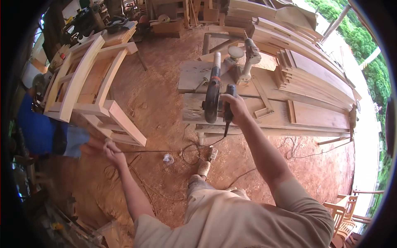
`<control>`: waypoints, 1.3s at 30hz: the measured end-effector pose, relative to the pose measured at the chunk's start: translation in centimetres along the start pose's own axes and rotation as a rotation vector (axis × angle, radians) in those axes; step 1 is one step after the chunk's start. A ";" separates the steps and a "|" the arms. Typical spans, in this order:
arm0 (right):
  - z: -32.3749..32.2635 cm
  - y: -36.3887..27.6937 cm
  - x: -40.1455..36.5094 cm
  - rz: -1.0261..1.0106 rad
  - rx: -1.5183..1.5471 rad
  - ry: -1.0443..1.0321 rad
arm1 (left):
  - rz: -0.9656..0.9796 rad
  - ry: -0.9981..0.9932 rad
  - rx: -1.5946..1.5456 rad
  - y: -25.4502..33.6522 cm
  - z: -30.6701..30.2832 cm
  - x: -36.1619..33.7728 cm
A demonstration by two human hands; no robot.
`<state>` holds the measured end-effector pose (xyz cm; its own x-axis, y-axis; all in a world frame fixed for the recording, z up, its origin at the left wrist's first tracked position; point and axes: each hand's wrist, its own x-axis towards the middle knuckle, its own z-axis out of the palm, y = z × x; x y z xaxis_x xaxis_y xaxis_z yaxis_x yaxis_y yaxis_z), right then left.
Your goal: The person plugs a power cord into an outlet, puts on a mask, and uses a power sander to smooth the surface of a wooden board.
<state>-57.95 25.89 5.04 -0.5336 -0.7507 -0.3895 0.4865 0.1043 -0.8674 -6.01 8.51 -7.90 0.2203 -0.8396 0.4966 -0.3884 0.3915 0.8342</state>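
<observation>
My right hand (236, 108) is wrapped round the handle of a black corded blower (213, 93), held above the near-left part of a wooden workbench (194, 108). The blower's pale nozzle tube points away from me, with an orange ring where it meets the round housing. Its cord hangs from the handle end toward the floor. Out to the left, my left hand (114, 153) is closed on a thin dark power cord (144, 151) that stretches right toward a coil on the floor. A cordless drill (249, 58) stands on the bench beyond the blower.
Stacked boards (316, 74) lie along the bench's right side. A wooden frame (84, 80) stands at left, near a person in blue (39, 124). Cords and a white power strip (213, 154) lie on the reddish floor by my foot. Wooden chairs (344, 219) stand at lower right.
</observation>
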 end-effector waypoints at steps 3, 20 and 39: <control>1.0 -2.3 1.3 0.142 -0.196 -0.106 | 0.373 -0.221 0.090 7.3 7.3 0.8; -3.7 0.1 6.4 -0.133 -0.298 0.286 | -0.553 -1.677 -1.130 28.3 6.2 -16.3; -8.5 -4.6 -30.5 -0.567 0.008 -1.324 | -0.650 -1.964 0.656 -4.9 20.4 -27.2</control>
<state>-49.78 53.92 18.25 0.3676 -0.7322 0.5733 0.4370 -0.4081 -0.8015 -28.35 21.79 -30.37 -0.3723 -0.1386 -0.9177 -0.9208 0.1790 0.3466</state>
